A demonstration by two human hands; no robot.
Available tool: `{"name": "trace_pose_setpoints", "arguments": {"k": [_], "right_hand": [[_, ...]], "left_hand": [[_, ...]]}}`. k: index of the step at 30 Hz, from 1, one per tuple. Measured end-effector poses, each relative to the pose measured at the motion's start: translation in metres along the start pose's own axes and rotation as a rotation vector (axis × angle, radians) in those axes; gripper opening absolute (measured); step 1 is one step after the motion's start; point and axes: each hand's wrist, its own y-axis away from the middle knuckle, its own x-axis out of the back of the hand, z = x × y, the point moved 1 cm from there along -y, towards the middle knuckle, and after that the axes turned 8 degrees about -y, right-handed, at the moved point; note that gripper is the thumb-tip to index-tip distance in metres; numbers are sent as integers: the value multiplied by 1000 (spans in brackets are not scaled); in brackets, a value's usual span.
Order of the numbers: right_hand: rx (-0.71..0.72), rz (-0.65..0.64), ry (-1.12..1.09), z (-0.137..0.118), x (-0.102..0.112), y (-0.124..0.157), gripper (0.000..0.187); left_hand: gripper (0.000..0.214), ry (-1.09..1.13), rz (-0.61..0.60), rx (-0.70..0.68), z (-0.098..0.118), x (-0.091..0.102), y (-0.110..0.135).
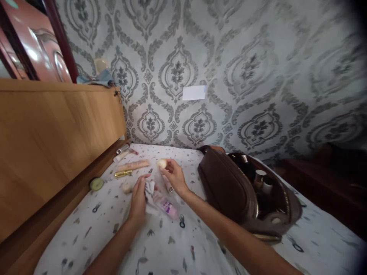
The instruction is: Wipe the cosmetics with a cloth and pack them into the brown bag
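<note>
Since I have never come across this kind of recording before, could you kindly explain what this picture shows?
There is no machine here: these are a person's own bare hands, seen from a camera worn on the head, looking forward and down. The right hand pinches a small, pale, round item; the left hand holds a crumpled white cloth. A pink-and-purple container is close by. On the patterned white sheet lie a gold tube and a beige tube, with an open brown bag to the right.
</note>
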Motion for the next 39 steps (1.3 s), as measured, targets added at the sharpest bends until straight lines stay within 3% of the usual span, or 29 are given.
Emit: {"name": "trace_pose_setpoints", "arguments": {"k": [3,5,8,11,15,19,25,34,37,39], "right_hand": [[234,-57,64,-17,2,47,33],[396,-121,187,-22,0,74,46],[487,-192,282,-27,-3,100,67],[416,-214,216,-35,1,110,61],[176,-182,25,-46,16,112,36],[13,-180,-61,-43,30,117,41],[48,-176,-13,-43,41,134,41],[39,-157,-233,-37,38,153,40],[-15,-117,-263,-34,37,156,41],[-64,-70,-260,-36,39,155,40]], "left_hand": [[49,12,-27,-69,-1,1,1],[44,-62,-68,-187,-3,0,4],[37,-200,-155,-321,-5,-2,9],[36,-285,-204,-402,-3,-2,13],[37,-326,-271,-410,1,-3,21],[40,-438,-307,-370,3,-7,32],[40,-344,-427,-339,-5,-15,37],[44,-266,-588,-34,-17,-17,31],[44,-290,-573,-52,-15,-16,33],[43,-357,-517,-141,-11,-13,32]]}}
